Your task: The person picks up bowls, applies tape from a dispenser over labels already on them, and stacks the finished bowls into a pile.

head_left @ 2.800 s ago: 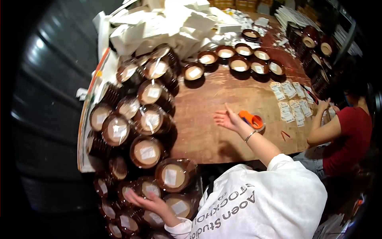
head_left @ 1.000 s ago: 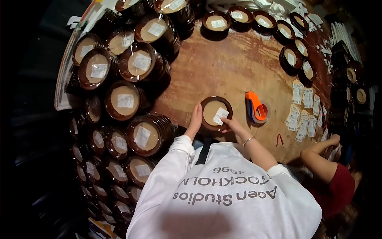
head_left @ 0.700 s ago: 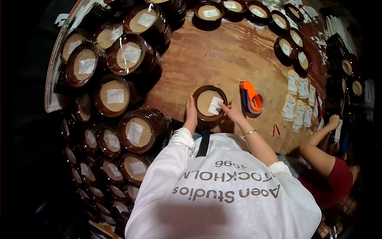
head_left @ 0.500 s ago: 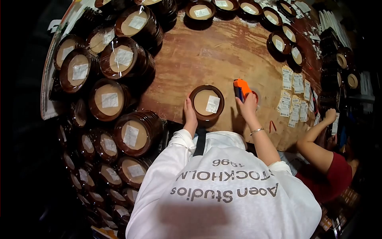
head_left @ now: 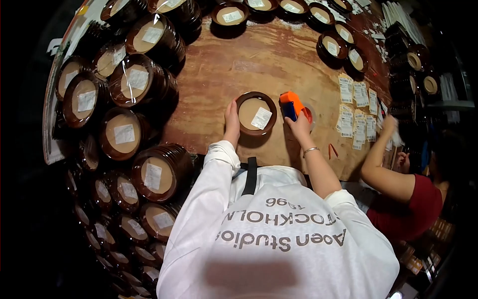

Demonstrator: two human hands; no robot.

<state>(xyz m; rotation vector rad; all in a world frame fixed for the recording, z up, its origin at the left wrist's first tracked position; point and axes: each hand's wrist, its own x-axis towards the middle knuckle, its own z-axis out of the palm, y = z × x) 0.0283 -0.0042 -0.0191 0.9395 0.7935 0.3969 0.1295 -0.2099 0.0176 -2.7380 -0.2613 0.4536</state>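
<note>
My left hand (head_left: pixel 232 122) is closed on the left rim of a round dark-brown dish (head_left: pixel 247 122). The dish has a beige centre, and a white printed label (head_left: pixel 261 118) sits on its lower right part. To the right of the dish, my right hand (head_left: pixel 300 129) grips an orange and dark-blue tape dispenser (head_left: pixel 295 102). Part of a tape roll shows beside that hand. Dispenser and dish are apart. Whether the dish is a single piece or a short stack cannot be told from above.
Tall stacks of labelled brown dishes (head_left: pixel 158 177) crowd the left side. More dishes (head_left: pixel 230 16) line the far edge of the wooden table (head_left: pixel 214 65). Label sheets (head_left: pixel 346 89) and a red tweezer-like tool (head_left: pixel 332 151) lie to the right, near a co-worker's arm (head_left: pixel 381 164).
The camera view has shifted slightly, moving the scene left. My right hand and the tape dispenser are a little closer to the dish. The co-worker's hand has moved up and left toward the label sheets.
</note>
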